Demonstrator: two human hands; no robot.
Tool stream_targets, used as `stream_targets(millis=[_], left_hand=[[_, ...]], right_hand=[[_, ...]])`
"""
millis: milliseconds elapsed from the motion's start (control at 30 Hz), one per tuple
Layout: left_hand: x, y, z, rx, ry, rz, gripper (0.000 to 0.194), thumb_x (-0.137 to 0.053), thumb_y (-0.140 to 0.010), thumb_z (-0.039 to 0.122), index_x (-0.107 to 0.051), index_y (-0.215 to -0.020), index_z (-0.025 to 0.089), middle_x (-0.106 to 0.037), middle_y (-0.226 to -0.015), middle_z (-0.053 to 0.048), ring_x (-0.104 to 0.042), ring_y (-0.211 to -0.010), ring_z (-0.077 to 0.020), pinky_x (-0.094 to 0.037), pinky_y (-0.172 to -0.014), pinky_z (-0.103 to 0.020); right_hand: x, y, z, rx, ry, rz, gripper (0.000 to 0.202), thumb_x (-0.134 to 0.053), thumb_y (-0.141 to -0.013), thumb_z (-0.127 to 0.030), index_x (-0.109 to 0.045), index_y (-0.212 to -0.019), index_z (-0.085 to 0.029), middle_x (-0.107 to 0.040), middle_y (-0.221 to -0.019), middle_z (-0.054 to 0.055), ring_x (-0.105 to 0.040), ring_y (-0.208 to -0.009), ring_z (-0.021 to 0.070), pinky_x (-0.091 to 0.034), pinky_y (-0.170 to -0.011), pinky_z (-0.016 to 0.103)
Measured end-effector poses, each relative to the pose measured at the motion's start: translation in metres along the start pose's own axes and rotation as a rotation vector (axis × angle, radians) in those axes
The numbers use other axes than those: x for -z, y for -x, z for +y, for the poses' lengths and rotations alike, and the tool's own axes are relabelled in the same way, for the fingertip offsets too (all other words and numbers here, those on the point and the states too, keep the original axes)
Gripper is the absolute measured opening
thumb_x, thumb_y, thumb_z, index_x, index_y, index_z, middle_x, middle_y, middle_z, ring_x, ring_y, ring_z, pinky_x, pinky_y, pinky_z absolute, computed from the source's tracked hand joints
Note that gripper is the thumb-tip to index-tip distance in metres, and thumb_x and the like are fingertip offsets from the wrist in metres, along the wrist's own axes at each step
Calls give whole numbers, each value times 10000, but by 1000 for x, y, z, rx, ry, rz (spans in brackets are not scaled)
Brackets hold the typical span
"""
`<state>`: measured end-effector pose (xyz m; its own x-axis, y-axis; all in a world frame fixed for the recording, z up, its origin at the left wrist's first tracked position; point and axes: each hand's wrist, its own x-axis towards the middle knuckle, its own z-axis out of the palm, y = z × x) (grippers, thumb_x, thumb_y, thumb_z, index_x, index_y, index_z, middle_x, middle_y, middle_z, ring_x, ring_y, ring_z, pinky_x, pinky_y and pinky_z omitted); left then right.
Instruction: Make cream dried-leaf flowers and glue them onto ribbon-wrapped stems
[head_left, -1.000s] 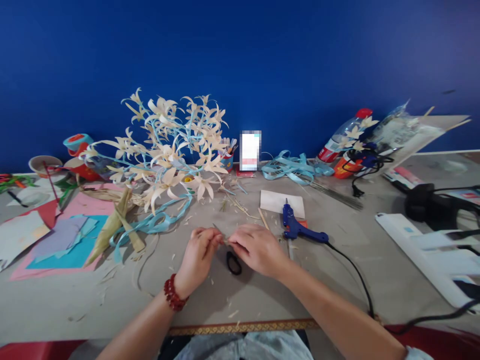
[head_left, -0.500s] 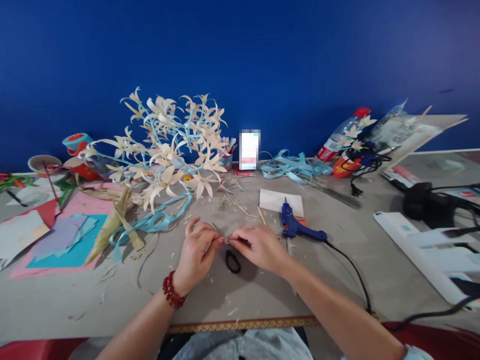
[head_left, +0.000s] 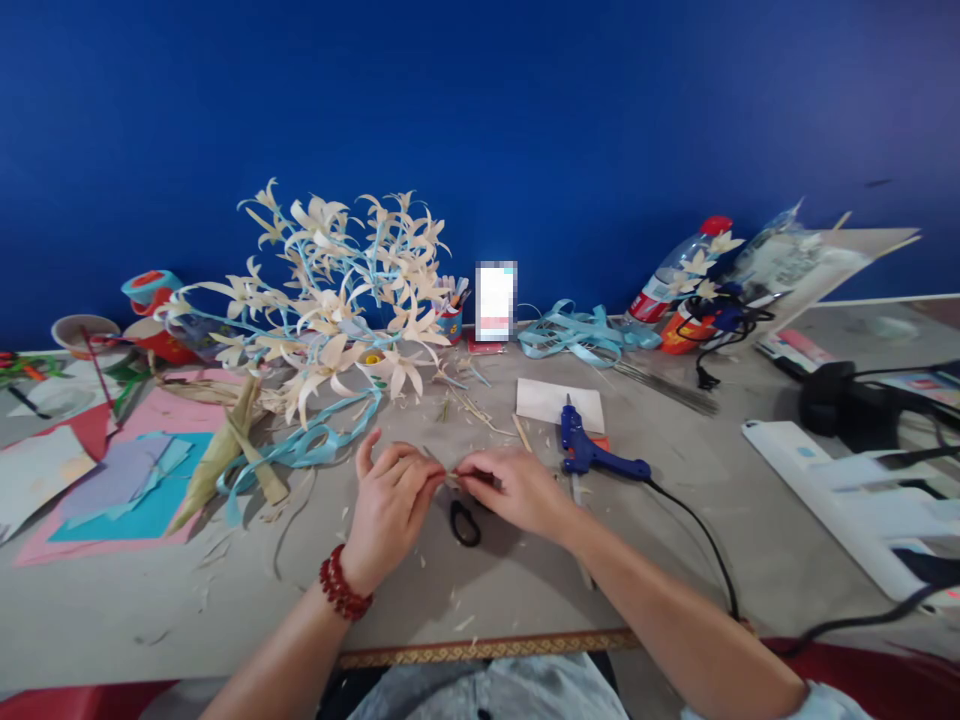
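Near the middle of the grey table [head_left: 525,610], my left hand [head_left: 391,505] has its thumb and index finger pinched together, with the little finger raised. My right hand [head_left: 517,492] pinches from the other side, its fingertips almost meeting those of the left. Something small and pale shows between the fingertips, too small to make out. Just below them lie scissors with a black handle [head_left: 465,524], their blades mostly hidden. To the right, a blue glue gun [head_left: 592,450] rests by a white sheet [head_left: 547,402].
Behind my left hand stand pale flowers on light blue stems [head_left: 330,300]. Blue ribbon [head_left: 574,335], a bottle [head_left: 667,285] and a lit phone [head_left: 496,300] are at the back. A white power strip [head_left: 832,500] lies right, coloured paper [head_left: 142,500] left.
The hands stay pinched close together, with the left little finger raised slightly more. The whole view has shifted slightly; the objects on the table keep their places.
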<state>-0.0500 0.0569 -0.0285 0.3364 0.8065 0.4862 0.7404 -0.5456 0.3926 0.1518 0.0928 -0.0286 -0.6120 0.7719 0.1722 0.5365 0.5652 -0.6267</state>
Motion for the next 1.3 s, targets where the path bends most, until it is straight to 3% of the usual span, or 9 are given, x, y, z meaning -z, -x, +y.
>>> stream_targets(millis=[100,267,333,467,633,933,1067,1133,1300], left_hand=[[-4,1,-4,47,44,-6,139,-501,-926,176,-622,-875,221,-705,-802,1,-618,-822,-191,-231,-1082,-516],[-10,1,-12,210,211,-152,315,-380,-983,236,-551,-720,211,-624,-616,21,-607,-675,-176,-397,-927,-416],[-9,0,-13,215,200,-162,297,-395,-981,240,-576,-748,211,-652,-656,18,-621,-726,-180,-367,-972,-436],[-2,-2,-6,52,60,-64,109,-555,-910,228,-639,-980,236,-724,-924,-13,-603,-971,-222,-160,-1108,-541],[-2,-2,0,18,67,-48,162,-499,-915,132,-635,-886,215,-710,-839,-3,-602,-877,-189,-214,-1091,-512],[-10,0,-10,180,215,-98,242,-424,-965,222,-590,-790,198,-647,-723,-24,-594,-734,-194,-438,-780,-358],[-10,-1,-12,90,193,-46,113,-539,-919,229,-623,-994,213,-676,-833,-25,-604,-836,-201,-385,-961,-431],[-10,0,-11,28,183,-34,102,-542,-915,198,-622,-975,219,-678,-849,-16,-603,-854,-190,-314,-1042,-465],[-12,2,-8,69,198,-52,175,-456,-944,159,-594,-844,194,-649,-760,-11,-584,-745,-169,-360,-982,-430]], right_hand=[[0,0,0,44,82,59,124,-566,-932,-236,-685,-908,-208,-736,-811,23,-649,-744,174,-404,-661,250],[-4,1,-2,132,308,77,184,-509,-958,-230,-685,-920,-190,-724,-784,68,-635,-740,193,-404,-668,274],[-6,1,-1,124,333,56,193,-502,-962,-233,-683,-907,-192,-717,-765,66,-632,-729,188,-403,-664,271],[-7,1,2,119,235,77,153,-521,-955,-225,-664,-913,-187,-727,-818,60,-646,-762,188,-412,-677,265],[-7,2,2,152,180,105,119,-544,-947,-238,-646,-900,-198,-720,-813,38,-640,-758,183,-404,-670,259],[-7,2,4,130,215,140,105,-585,-935,-273,-659,-900,-207,-718,-785,24,-637,-740,174,-385,-660,257],[-3,2,3,94,156,155,59,-609,-915,-221,-659,-892,-198,-721,-779,16,-640,-731,170,-388,-661,247],[-2,1,2,106,132,151,61,-613,-911,-220,-657,-877,-196,-710,-753,11,-629,-703,161,-385,-646,239],[-5,1,0,154,210,173,114,-582,-919,-214,-659,-838,-198,-689,-721,19,-610,-691,159,-384,-637,243]])
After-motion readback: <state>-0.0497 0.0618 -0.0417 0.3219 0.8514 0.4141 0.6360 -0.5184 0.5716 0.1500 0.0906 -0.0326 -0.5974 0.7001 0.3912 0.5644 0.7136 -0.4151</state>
